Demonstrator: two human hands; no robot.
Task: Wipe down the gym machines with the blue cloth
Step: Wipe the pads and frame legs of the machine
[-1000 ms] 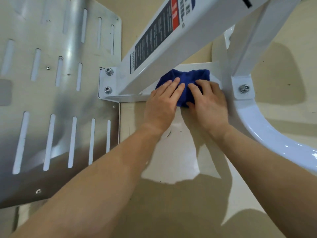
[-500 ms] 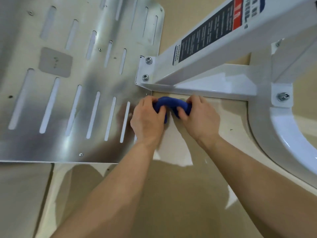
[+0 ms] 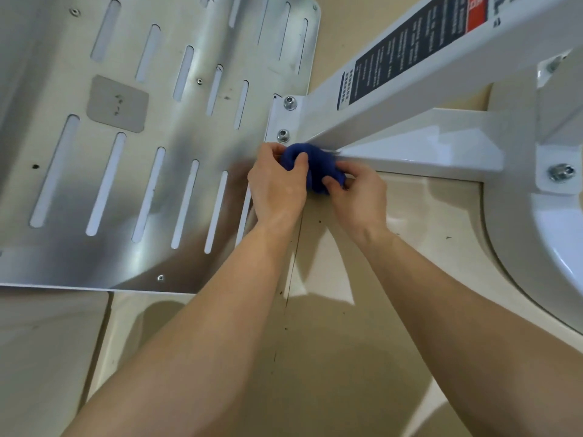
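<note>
The blue cloth (image 3: 315, 165) is bunched into a wad between both hands, just below the bolted corner of the white machine frame (image 3: 410, 99). My left hand (image 3: 277, 187) grips the wad from the left, thumb curled over its top. My right hand (image 3: 359, 197) pinches it from the right and below. The cloth touches the lower edge of the flat white base bar (image 3: 441, 146). Much of the cloth is hidden by my fingers.
A slotted shiny metal footplate (image 3: 142, 152) fills the left and meets the frame at two bolts (image 3: 288, 104). A curved white base leg (image 3: 536, 247) with another bolt (image 3: 561, 173) lies at the right. Beige floor tiles (image 3: 315, 357) lie beneath my forearms.
The cloth lay spread flat under both open hands on the base bar; both hands have since gathered it into a wad and drawn it back to the bar's near edge by the bolted corner.
</note>
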